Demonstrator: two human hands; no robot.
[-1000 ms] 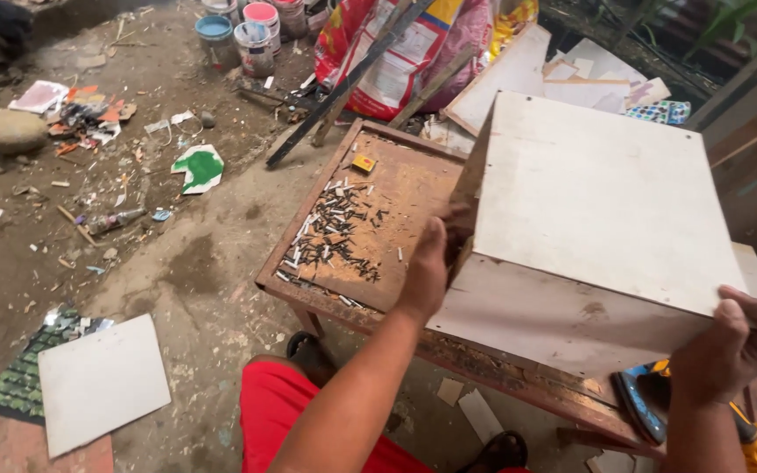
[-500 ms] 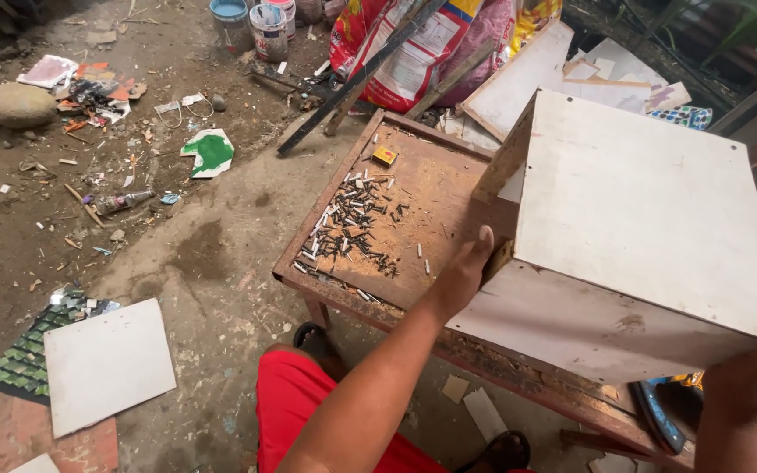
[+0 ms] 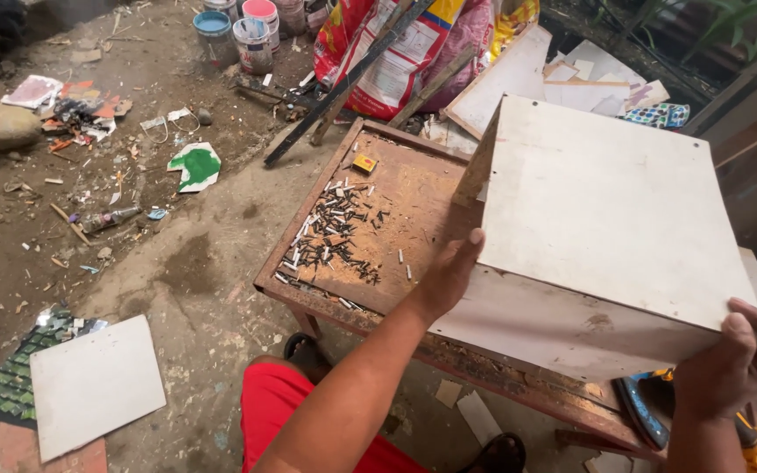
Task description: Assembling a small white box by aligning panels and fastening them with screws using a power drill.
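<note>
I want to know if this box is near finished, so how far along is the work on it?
Done: the white box has its top and side panels joined. In hand: left hand presses its near left corner and right hand grips its right corner, tilting it on the rusty table. Left: nails lie loose on the table; whether more panels need fixing cannot be told.

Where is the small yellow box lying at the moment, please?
In the head view, the small yellow box lies near the wooden table's far left corner, beyond the scattered nails.

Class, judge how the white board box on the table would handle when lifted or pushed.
The white board box looks stiff: flat panels, straight edges. Probably awkward and bulky, since both the left hand and right hand grip it. Tilted on the table, it may tip.
</note>
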